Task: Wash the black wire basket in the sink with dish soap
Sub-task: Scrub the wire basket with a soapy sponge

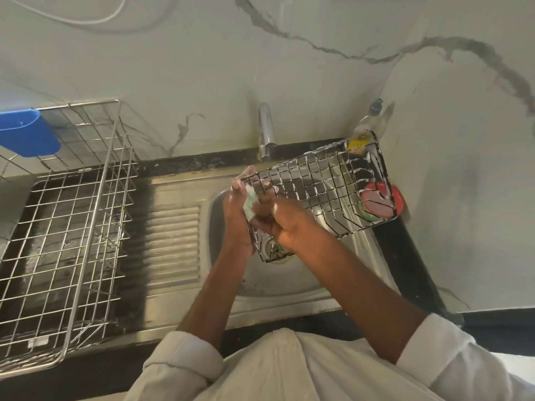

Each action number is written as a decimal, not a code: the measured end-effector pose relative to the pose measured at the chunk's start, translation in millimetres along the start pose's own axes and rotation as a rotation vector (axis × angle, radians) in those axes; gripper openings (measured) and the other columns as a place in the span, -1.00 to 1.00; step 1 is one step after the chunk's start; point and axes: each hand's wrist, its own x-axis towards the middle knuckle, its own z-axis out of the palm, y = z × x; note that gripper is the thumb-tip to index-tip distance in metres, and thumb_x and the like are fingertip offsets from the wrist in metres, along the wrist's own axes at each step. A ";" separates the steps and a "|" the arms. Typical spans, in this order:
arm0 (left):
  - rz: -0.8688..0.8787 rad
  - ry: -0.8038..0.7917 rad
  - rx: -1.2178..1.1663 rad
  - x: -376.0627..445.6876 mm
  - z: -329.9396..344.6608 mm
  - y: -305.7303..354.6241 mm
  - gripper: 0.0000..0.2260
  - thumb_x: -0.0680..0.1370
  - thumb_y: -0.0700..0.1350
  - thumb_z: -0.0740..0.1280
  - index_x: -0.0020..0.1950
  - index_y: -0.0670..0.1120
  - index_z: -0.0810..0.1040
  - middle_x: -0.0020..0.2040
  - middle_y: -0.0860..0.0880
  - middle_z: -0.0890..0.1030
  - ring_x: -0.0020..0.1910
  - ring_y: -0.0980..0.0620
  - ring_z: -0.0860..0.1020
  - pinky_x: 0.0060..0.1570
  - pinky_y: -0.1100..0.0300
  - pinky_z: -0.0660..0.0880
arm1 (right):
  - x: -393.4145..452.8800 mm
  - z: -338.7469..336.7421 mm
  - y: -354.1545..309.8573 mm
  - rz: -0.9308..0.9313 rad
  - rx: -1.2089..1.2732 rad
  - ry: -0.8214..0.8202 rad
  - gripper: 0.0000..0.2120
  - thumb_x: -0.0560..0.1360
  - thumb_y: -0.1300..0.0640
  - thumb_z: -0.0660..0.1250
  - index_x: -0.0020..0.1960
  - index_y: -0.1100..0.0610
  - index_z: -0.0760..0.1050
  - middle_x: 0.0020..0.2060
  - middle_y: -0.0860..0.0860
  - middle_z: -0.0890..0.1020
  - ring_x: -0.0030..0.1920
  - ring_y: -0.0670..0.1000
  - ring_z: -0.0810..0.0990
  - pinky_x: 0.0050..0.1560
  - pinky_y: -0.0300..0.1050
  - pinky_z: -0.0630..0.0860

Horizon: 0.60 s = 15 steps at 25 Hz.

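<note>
The black wire basket (318, 192), a rectangular grid of thin dark rods streaked with white suds, hangs tilted over the round steel sink bowl (278, 282), its near short end at the fingers and its far end raised toward the corner beyond them; by the look of it the thing is light and stiff, so it should not sag when held by one edge; the foam on the rods will make them slippery, and the thick rim wire at the short end looks the surest place to take hold, rather than the thin cross rods.

The left hand (240, 206) has its fingers curled round that near rim, fingertips (246, 176) showing soapy just above the wire; the right hand (285, 224) lies just beside it, fingers bent and closed over a pale green scrub pad (250, 204) pressed against the mesh between the two hands; how much of the pad is gripped is hard to tell, since foam and wire blur it.

Beyond the fingers stands the chrome tap (267, 131); past the basket's far end, a clear dish soap bottle (364, 125) and a red round tub (385, 202).
</note>
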 end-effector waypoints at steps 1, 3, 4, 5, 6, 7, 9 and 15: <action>-0.059 -0.006 -0.076 -2.3 1.8 0.8 -0.49 0.60 0.37 0.25 0.25 -0.02 0.61 0.02 -0.11 0.77 0.00 -0.11 0.75 0.00 -0.01 0.66 | 3.8 -5.4 4.7 -0.086 -0.358 0.081 -0.82 0.50 0.39 0.46 0.07 0.22 0.67 0.07 0.15 0.73 -0.05 0.08 0.72 -0.09 -0.04 0.72; -0.114 -0.033 -0.188 -3.8 1.9 -1.8 -0.51 0.60 0.32 0.21 0.14 -0.06 0.67 0.02 -0.15 0.73 -0.03 -0.14 0.72 -0.01 -0.02 0.66 | 11.5 -11.1 14.0 -0.414 -1.128 0.278 -0.84 0.47 0.27 0.52 0.04 0.14 0.72 0.01 0.07 0.75 -0.03 0.06 0.72 0.00 -0.04 0.68; -0.110 -0.033 -0.196 -1.4 1.5 -5.3 -0.49 0.60 0.32 0.21 0.11 -0.08 0.69 0.04 -0.17 0.72 -0.01 -0.15 0.70 0.03 -0.03 0.64 | 12.3 -8.8 15.9 -0.550 -1.317 0.337 -0.83 0.48 0.22 0.52 0.07 0.10 0.72 -0.01 0.05 0.75 -0.02 0.06 0.72 0.02 -0.06 0.66; -0.107 -0.016 -0.191 -1.6 3.0 -4.5 -0.47 0.59 0.34 0.21 0.12 -0.08 0.69 0.03 -0.18 0.72 -0.02 -0.15 0.70 0.04 -0.02 0.62 | 11.8 -4.9 16.4 -0.631 -1.324 0.372 -0.82 0.50 0.21 0.51 0.09 0.08 0.72 -0.03 0.04 0.75 -0.04 0.05 0.71 0.00 -0.06 0.66; -0.112 -0.014 -0.192 -1.7 4.4 -4.4 -0.46 0.57 0.35 0.22 0.13 -0.08 0.68 0.00 -0.17 0.71 -0.06 -0.13 0.69 -0.01 0.02 0.61 | 11.8 -2.4 16.1 -0.662 -1.217 0.389 -0.82 0.52 0.24 0.48 0.10 0.08 0.71 -0.06 0.03 0.75 -0.10 0.03 0.72 -0.06 -0.06 0.67; -0.126 -0.019 -0.188 -3.6 7.0 -2.8 -0.46 0.56 0.36 0.22 0.13 -0.07 0.67 -0.05 -0.16 0.71 -0.13 -0.09 0.68 -0.11 0.07 0.60 | 12.8 -1.4 13.7 -0.641 -0.988 0.397 -0.82 0.52 0.28 0.46 0.08 0.10 0.71 -0.09 0.03 0.75 -0.17 0.00 0.73 -0.15 -0.06 0.69; -0.147 -0.029 -0.179 -5.3 10.4 -6.0 -0.47 0.62 0.35 0.19 0.08 -0.08 0.66 -0.16 -0.11 0.70 -0.30 0.01 0.64 -0.35 0.19 0.56 | 14.9 0.8 7.9 -0.418 -0.385 0.329 -0.80 0.51 0.38 0.46 0.07 0.16 0.69 -0.09 0.10 0.75 -0.24 0.01 0.76 -0.24 -0.08 0.69; -0.198 0.002 -0.107 -12.1 17.7 -7.3 -0.50 0.73 0.24 0.10 0.06 -0.09 0.67 -0.20 -0.06 0.75 -0.30 0.09 0.71 -0.40 0.27 0.59 | -3.6 0.2 -2.8 -0.210 -0.225 0.080 -0.88 0.50 0.37 0.50 -0.01 0.20 0.70 -0.14 0.10 0.75 -0.19 0.00 0.73 -0.22 -0.16 0.70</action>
